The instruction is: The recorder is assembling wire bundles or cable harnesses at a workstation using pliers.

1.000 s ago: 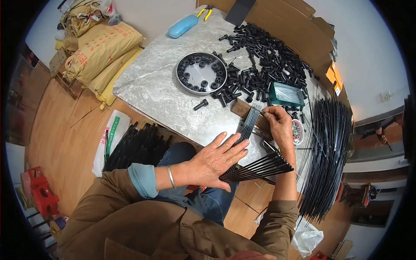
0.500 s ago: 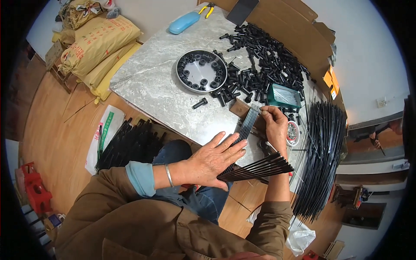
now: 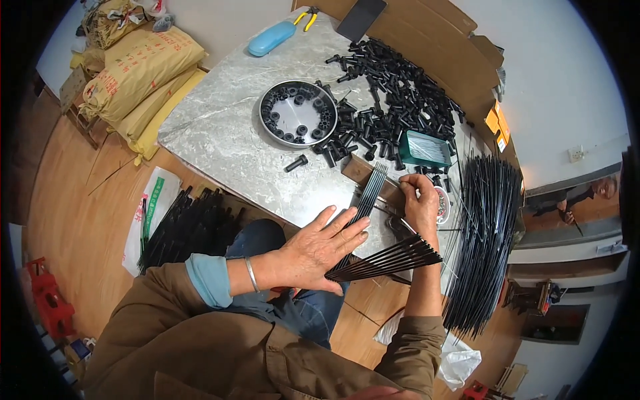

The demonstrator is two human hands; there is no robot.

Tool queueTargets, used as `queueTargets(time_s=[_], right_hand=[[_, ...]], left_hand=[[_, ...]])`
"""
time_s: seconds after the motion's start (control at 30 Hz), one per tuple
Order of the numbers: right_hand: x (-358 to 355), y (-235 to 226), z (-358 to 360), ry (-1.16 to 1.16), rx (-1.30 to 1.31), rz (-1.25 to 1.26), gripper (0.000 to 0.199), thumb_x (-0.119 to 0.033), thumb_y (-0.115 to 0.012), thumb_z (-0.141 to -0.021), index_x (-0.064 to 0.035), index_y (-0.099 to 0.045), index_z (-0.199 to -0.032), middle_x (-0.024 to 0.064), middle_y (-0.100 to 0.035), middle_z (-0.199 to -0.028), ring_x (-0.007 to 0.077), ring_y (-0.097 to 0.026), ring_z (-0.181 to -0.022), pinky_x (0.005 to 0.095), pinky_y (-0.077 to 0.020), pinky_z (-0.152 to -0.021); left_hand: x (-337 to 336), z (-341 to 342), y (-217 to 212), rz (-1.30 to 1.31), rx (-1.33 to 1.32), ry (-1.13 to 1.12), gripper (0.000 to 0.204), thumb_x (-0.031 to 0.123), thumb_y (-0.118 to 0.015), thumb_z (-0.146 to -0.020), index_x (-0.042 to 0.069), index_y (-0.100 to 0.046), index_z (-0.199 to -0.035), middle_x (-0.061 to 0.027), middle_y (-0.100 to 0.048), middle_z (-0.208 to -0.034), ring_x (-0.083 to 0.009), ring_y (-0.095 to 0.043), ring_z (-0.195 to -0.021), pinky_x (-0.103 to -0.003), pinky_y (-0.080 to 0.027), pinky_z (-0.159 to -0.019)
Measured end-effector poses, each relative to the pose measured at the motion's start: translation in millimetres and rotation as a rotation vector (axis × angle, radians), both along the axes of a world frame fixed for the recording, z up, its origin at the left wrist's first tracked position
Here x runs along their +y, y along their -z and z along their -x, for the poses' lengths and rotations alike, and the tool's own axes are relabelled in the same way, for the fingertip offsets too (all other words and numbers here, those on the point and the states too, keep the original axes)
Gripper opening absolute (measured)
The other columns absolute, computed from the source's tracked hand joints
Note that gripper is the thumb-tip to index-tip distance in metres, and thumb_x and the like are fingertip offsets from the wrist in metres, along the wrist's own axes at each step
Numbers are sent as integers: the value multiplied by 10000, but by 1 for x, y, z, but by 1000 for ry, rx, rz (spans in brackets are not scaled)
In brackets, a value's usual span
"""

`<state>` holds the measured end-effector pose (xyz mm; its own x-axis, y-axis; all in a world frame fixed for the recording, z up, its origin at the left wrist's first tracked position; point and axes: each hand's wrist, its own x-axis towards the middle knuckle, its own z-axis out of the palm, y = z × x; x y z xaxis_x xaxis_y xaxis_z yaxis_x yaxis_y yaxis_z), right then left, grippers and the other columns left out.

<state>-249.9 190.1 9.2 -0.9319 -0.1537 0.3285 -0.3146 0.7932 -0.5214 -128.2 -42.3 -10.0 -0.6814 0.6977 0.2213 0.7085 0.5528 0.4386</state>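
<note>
My left hand [image 3: 313, 252] lies with fingers spread across several thin dark rods [image 3: 371, 193]. Their far ends rest on a brown block [image 3: 358, 171] at the table's near edge. From beside my left thumb, a fan of black rods [image 3: 393, 259] reaches across my right forearm. My right hand [image 3: 421, 208] is beside the block, thumb and index finger pinched together; anything between them is too small to make out. Close to those fingers stands a small white bowl [image 3: 445, 205] of tiny parts, partly covered by the hand.
A round metal dish [image 3: 291, 119] holds black ring-like pieces. Behind it lies a heap of black bolt-shaped parts [image 3: 393, 93], near a green box [image 3: 425, 149]. Long black rods [image 3: 483, 247] are piled right. A blue case [image 3: 271, 39], pliers [image 3: 308, 20] and cardboard [image 3: 440, 47] edge the table.
My right hand has drawn slightly away from the rods' far ends, toward me and the white bowl. The left hand stays spread on the rods. The whole view has shifted a little.
</note>
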Motion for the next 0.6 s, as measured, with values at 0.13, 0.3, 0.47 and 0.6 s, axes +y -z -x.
queueTargets(time_s=[0.13, 0.3, 0.47, 0.6], right_hand=[[-2, 1, 3, -16, -11, -9, 85, -41, -608, -843, 5, -629, -911, 103, -648, -811, 185, -607, -755, 285, -462, -710], [1, 3, 8, -26, -116, 161, 68, -33, -608, -824, 1, -633, -876, 117, -645, -790, 230, -613, -744, 319, -468, -706], [2, -5, 13, -85, -226, 246, 88, -26, -604, -842, 7, -639, -916, 56, -655, -789, 115, -575, -735, 254, -459, -705], [-6, -6, 16, -126, -275, 234, 85, -29, -599, -849, 8, -647, -909, 51, -660, -783, 113, -579, -733, 250, -460, -707]], left_hand=[[1, 1, 0, -1, -5, 10, 1020, 627, -665, -679, 12, -315, -1413, -155, -189, -1520, -351, -114, -1417, -508, -82, -1139], [1, -1, 2, -51, 14, -4, 1029, 616, -697, -640, 2, -356, -1393, -154, -215, -1509, -341, -139, -1411, -502, -111, -1135], [0, 0, 2, -49, 9, 2, 1035, 613, -704, -635, 2, -355, -1393, -155, -211, -1510, -339, -132, -1413, -502, -109, -1136], [0, 0, 1, -56, 10, 3, 1033, 608, -706, -635, 2, -356, -1393, -157, -215, -1508, -337, -130, -1414, -503, -105, -1136]])
